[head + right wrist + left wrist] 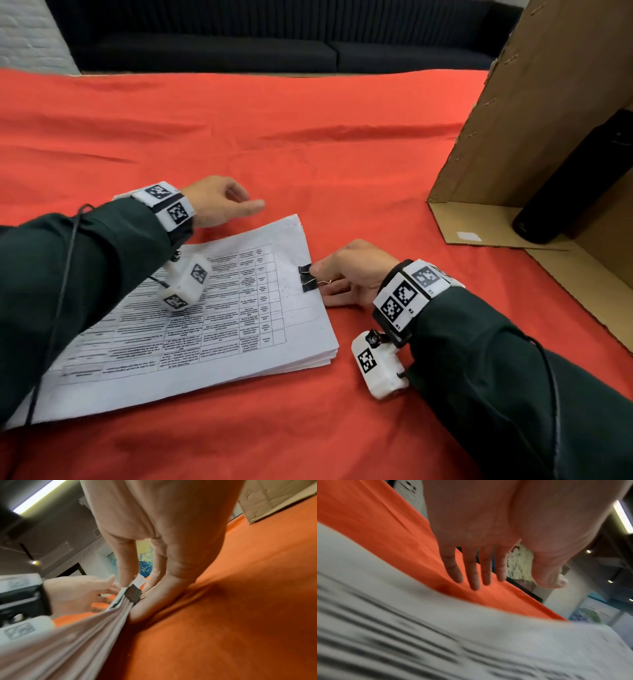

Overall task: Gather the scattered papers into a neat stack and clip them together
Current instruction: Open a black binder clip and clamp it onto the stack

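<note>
One clip (306, 277) grips the stack (205, 308); right hand (346, 274) pinches its wire handle, left hand (219, 205) hovers open. Fold handles flat without shifting sheets.

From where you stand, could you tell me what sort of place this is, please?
Probably a lounge or office common room set up for a desk task: a table under a red cloth, a dark sofa behind it, and an open cardboard box beside the papers.
</note>
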